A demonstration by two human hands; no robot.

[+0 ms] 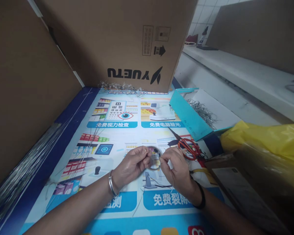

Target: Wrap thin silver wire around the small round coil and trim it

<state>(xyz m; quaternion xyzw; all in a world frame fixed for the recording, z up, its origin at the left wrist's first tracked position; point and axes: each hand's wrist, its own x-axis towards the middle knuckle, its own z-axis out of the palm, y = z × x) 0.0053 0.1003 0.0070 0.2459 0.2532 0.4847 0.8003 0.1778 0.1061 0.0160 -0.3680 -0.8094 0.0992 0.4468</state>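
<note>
So there's a small round-rimmed piece sitting right between the hands, dish or hoop, can't tell from here. The left hand is pinched narrow at its 9 o'clock; the right hand is pinched too, at 3 o'clock. Can't make out what's between either set of fingertips. For work this fine I'd keep the left pinch steady, wrists low, and let only the right fingertips move. Red-handled scissors lie open-handled at 2 o'clock, near the right knuckles, so mind those. Further toward 1 o'clock, a teal box holds tangled silvery wire.
</note>
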